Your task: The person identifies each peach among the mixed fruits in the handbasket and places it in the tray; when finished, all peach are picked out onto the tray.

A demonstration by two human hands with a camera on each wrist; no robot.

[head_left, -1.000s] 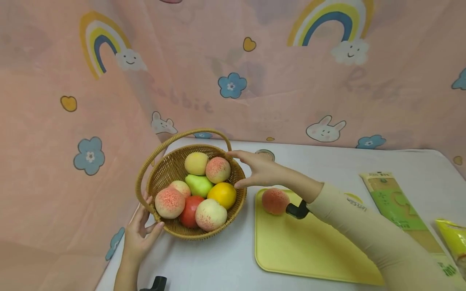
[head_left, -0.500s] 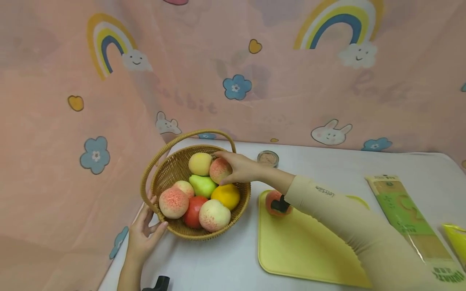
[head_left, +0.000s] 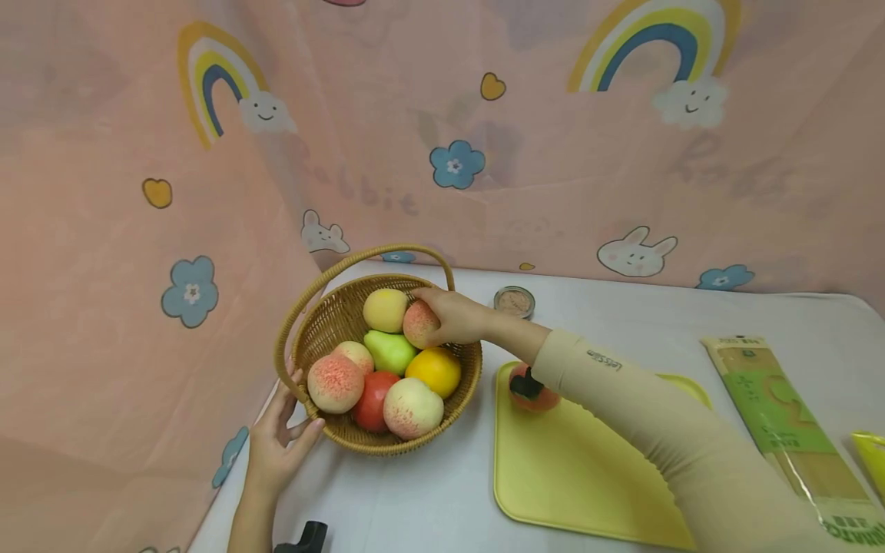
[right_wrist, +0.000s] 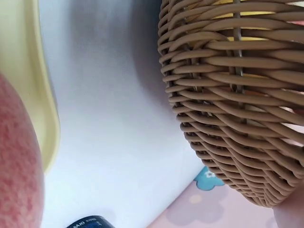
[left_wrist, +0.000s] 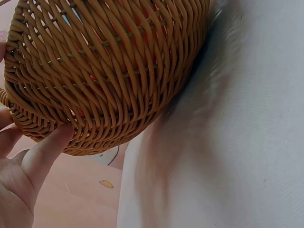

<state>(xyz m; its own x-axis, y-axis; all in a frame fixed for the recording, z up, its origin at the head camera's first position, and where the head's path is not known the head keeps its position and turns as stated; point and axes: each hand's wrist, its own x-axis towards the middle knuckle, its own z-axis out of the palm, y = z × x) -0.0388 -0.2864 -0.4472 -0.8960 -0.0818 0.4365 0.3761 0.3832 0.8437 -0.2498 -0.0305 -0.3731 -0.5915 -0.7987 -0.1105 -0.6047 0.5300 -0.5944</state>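
A wicker basket with an arched handle holds several fruits: peaches, a green pear, a yellow-orange fruit and a red round fruit. My left hand holds the basket's left side near the handle's foot; in the left wrist view its thumb presses on the outer weave. Reaching over the right rim, my right hand grips a pink-speckled peach at the back of the basket. Most of its fingers are hidden behind that peach.
Right of the basket lies a yellow tray, bearing another peach partly behind my right wrist. A small round jar stands behind. Farther right are a green-and-tan package and a yellow packet. A patterned curtain hangs behind.
My right hand has moved left from the basket's right rim and taken hold of the peach at the back. The left hand has stayed at the basket's side; the view has shifted slightly.
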